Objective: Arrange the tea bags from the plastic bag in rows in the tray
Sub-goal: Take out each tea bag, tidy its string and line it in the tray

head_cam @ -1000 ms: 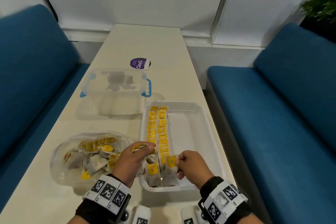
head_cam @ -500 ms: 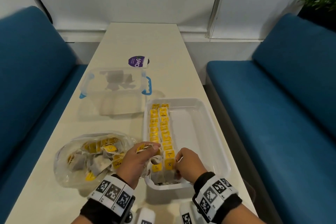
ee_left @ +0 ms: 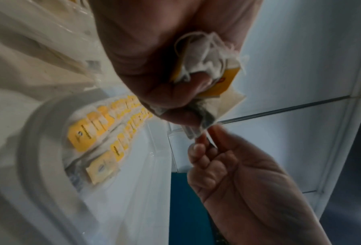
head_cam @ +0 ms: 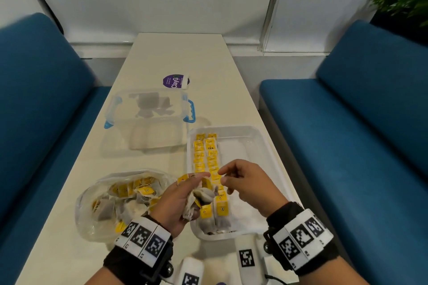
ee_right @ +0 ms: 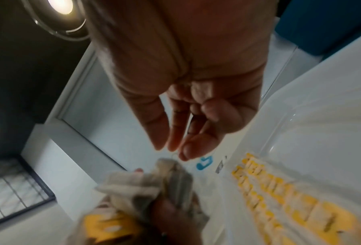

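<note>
My left hand (head_cam: pixel 178 199) grips a bunch of tea bags (head_cam: pixel 203 194) with yellow tags, held just above the near left corner of the white tray (head_cam: pixel 266 143). Two rows of tea bags (head_cam: pixel 208 157) run along the tray's left side; its right half is bare. My right hand (head_cam: pixel 231 173) hovers over the tray, and its thumb and fingertips meet at the bunch. In the left wrist view the right hand (ee_left: pixel 227 174) pinches a corner of one tea bag (ee_left: pixel 204 122). The clear plastic bag (head_cam: pixel 120 199), left of the tray, holds several more tea bags.
A clear lidded box with blue clips (head_cam: pixel 150 120) stands behind the plastic bag, and a purple-lidded tub (head_cam: pixel 176 81) sits beyond it. Blue sofas (head_cam: pixel 41 111) (head_cam: pixel 347 134) flank the narrow table. The tray lies close to the table's right edge.
My right hand has risen from the near end of the second row and come up to the bunch in my left hand. The left hand has lifted slightly.
</note>
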Motion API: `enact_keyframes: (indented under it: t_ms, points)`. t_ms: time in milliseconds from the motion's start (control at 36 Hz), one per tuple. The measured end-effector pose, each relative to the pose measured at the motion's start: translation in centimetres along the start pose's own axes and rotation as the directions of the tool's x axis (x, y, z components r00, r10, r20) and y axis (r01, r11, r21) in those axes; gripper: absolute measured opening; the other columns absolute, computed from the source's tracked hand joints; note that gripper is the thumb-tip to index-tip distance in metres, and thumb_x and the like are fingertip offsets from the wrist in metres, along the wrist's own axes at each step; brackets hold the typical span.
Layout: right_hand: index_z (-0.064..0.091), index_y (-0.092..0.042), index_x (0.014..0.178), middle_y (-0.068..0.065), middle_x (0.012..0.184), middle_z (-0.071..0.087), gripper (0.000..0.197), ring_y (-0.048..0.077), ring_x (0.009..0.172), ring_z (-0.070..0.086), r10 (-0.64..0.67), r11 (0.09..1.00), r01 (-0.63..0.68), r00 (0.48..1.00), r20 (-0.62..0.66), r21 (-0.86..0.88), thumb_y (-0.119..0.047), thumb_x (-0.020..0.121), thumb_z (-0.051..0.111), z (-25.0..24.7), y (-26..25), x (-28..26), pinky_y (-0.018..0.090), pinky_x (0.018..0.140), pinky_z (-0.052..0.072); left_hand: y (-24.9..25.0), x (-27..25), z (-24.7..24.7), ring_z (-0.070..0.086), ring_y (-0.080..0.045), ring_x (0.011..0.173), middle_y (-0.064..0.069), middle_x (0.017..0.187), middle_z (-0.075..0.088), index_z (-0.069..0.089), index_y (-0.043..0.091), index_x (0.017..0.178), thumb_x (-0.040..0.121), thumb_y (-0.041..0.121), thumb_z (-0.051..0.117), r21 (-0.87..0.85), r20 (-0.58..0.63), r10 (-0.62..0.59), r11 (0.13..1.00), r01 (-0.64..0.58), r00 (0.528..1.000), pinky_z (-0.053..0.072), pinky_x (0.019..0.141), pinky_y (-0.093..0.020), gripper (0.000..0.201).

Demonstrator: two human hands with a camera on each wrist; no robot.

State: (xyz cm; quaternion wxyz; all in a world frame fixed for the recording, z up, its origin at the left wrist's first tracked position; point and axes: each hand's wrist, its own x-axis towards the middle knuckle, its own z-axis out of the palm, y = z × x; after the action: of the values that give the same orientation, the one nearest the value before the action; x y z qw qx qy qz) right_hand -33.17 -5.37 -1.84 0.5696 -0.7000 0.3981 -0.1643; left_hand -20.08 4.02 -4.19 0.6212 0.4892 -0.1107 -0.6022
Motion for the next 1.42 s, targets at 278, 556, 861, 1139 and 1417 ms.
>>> enact_keyframes:
  t_ms: [278, 556, 861, 1139, 1417]
  points:
    - [0.064, -0.015, 0.082, 0.007, 0.076, 0.063, 0.01, 0.012, 0.065, 0.058, -0.099, 0.995, 0.099, 0.995, -0.025, 0.016, -0.016, 0.08, 0.073, 1.3, -1.1, -0.8, 0.021, 0.06, 0.051, 0.2, 0.0, -0.5, 0.05, -0.011, 0.041, -0.008, 0.059, 0.058, 0.063, 0.013, 0.098, 0.091, 0.027, 0.047, 0.013, 0.05, -0.006, 1.0, 0.005, 0.999, 0.025, 0.035, -0.014, 0.022]
    - [0.065, -0.019, 0.071, 0.005, 0.076, 0.066, 0.015, 0.009, 0.068, 0.057, -0.132, 0.991, 0.131, 0.977, -0.165, -0.014, -0.011, 0.083, 0.068, 0.5, -0.9, 0.2, 0.018, 0.064, 0.048, 0.3, 0.8, -0.2, 0.052, -0.011, 0.039, -0.008, 0.061, 0.065, 0.063, 0.012, 0.096, 0.091, 0.023, 0.045, -0.021, 0.079, 0.035, 0.999, -0.033, 0.996, 0.025, 0.035, -0.013, 0.022]
    - [0.057, -0.012, 0.078, 0.009, 0.069, 0.058, 0.017, 0.013, 0.054, 0.053, -0.044, 0.978, 0.063, 0.994, -0.098, 0.199, -0.007, 0.093, 0.053, -1.6, -2.0, 2.3, 0.017, 0.04, 0.033, 0.8, 2.6, 0.7, 0.056, -0.013, 0.046, -0.016, 0.077, 0.067, 0.061, 0.004, 0.108, 0.079, 0.023, 0.057, 0.017, 0.075, 0.1, 0.995, -0.101, 0.992, 0.027, 0.035, -0.011, 0.034]
    - [0.052, -0.005, 0.095, 0.012, 0.067, 0.055, 0.006, 0.018, 0.051, 0.059, 0.041, 0.932, -0.094, 0.987, 0.156, 0.349, 0.0, 0.093, 0.05, -2.6, -1.4, 3.0, 0.025, 0.038, 0.042, 0.4, 3.3, 1.5, 0.058, -0.017, 0.048, -0.016, 0.075, 0.067, 0.056, 0.0, 0.087, 0.077, 0.014, 0.066, 0.138, 0.101, 0.068, 0.987, -0.082, 0.992, 0.034, 0.041, -0.015, 0.02]
    - [0.057, -0.036, 0.112, 0.0, 0.073, 0.057, 0.041, 0.014, 0.068, 0.058, -0.017, 0.978, 0.133, 0.816, 0.577, -0.159, -0.003, 0.088, 0.058, -5.1, -2.4, 3.5, 0.018, 0.05, 0.043, 1.0, 3.8, 0.8, 0.05, -0.012, 0.045, -0.016, 0.076, 0.067, 0.068, 0.009, 0.084, 0.075, 0.026, 0.061, 0.266, 0.218, -0.156, 0.959, 0.095, 0.963, 0.024, 0.046, -0.019, 0.02]
